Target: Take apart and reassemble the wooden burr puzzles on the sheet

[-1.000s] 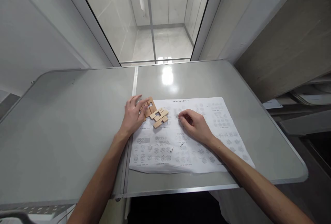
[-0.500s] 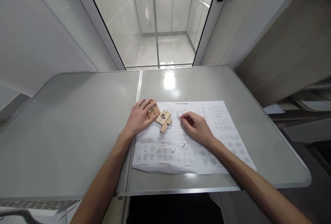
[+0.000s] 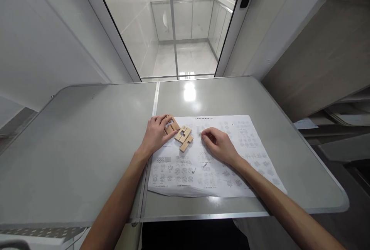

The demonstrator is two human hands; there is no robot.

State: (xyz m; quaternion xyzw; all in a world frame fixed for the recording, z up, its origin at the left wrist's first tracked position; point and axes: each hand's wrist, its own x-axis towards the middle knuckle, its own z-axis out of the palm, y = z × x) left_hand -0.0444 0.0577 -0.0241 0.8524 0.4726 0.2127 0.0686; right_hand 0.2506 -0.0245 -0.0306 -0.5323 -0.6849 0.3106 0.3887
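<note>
Left hand (image 3: 155, 136), loosely spread, is resting on brown wooden pieces (image 3: 174, 123), wanting light pressure; right hand (image 3: 220, 144) is lying curled, grip unclear.

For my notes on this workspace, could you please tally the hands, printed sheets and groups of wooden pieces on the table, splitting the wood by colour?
Hands: 2 (left hand, right hand)
Printed sheet: 1
Darker wooden group: 1, partly covered
Paler wooden group: 1
Total: 5, counting groups, not single pieces
</note>
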